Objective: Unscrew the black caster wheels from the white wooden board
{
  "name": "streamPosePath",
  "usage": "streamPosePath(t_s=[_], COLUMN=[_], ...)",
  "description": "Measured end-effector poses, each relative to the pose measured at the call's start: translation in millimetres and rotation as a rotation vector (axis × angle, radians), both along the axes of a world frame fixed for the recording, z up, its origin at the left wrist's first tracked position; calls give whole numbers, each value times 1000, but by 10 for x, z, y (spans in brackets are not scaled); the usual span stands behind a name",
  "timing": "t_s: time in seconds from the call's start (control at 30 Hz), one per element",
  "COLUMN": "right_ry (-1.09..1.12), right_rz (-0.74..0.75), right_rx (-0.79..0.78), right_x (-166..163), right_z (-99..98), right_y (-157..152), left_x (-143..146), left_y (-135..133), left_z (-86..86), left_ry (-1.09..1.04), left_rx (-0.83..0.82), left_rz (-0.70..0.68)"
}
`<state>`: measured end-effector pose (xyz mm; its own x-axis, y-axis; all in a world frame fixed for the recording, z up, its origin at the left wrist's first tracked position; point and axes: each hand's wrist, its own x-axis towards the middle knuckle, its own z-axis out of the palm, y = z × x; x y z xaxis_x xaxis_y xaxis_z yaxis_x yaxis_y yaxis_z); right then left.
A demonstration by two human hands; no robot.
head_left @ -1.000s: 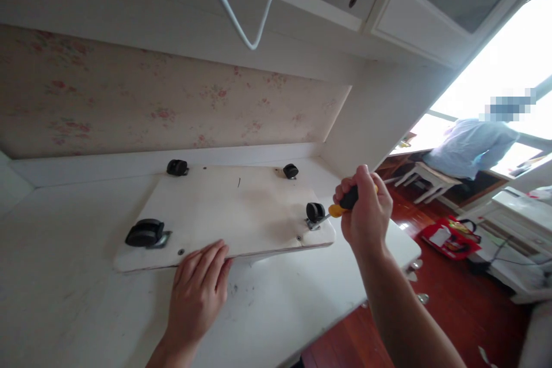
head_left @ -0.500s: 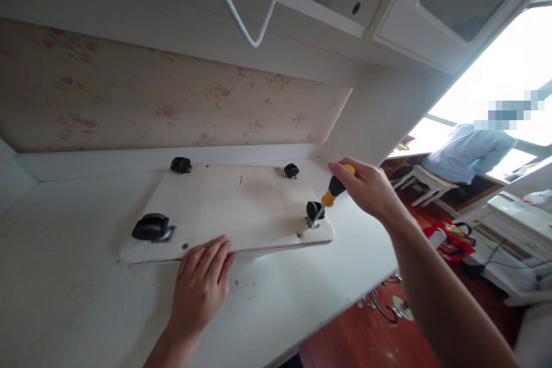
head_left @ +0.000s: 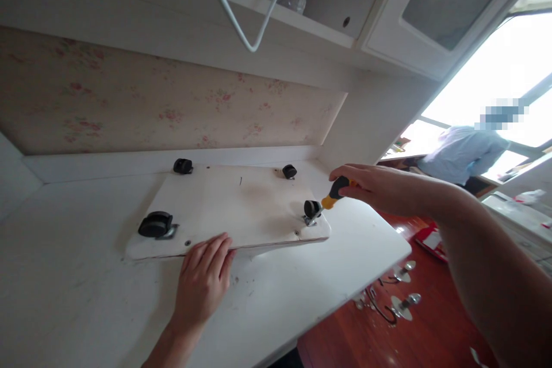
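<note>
A white board (head_left: 233,207) lies flat on a white desk (head_left: 302,287), with black caster wheels at its corners. My left hand (head_left: 202,279) rests flat on the board's near edge, fingers stretched out. My right hand (head_left: 366,187) is closed round an orange-and-black screwdriver (head_left: 330,198). Its tip is at the metal bracket of the near right caster (head_left: 311,210). The other casters sit at the near left (head_left: 155,224), far left (head_left: 183,165) and far right (head_left: 289,171).
A floral back panel (head_left: 172,109) and cupboards close the desk in behind and above. A white wire loop (head_left: 245,6) hangs overhead. Metal parts (head_left: 399,293) lie on the red wooden floor. Another person in a light shirt (head_left: 463,152) sits by the window.
My right hand rose from beside the near right caster and turned over the screwdriver, whose handle now tilts lower to the right. The left hand stayed on the board's edge. The view shifted slightly.
</note>
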<state>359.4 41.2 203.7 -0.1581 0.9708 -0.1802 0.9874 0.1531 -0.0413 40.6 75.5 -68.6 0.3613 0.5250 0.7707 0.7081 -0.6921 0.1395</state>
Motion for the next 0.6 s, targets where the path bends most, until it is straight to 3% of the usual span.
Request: streamPosePath(t_s=[0.2,0.43,0.6], right_ry=[-182,-47,106], right_rz=[-210,-168,-60], right_rx=[203,227,137], right_x=[15,120,158], right_z=[-144,-213,-199], right_y=[-25,-162,-291], left_x=[-7,-14,-7], left_y=[2,-1,-1], left_z=[-6,-8,-18], left_ry=[-10,-16,9], left_rx=[0,-6,-3], left_rz=[-3,-1,7])
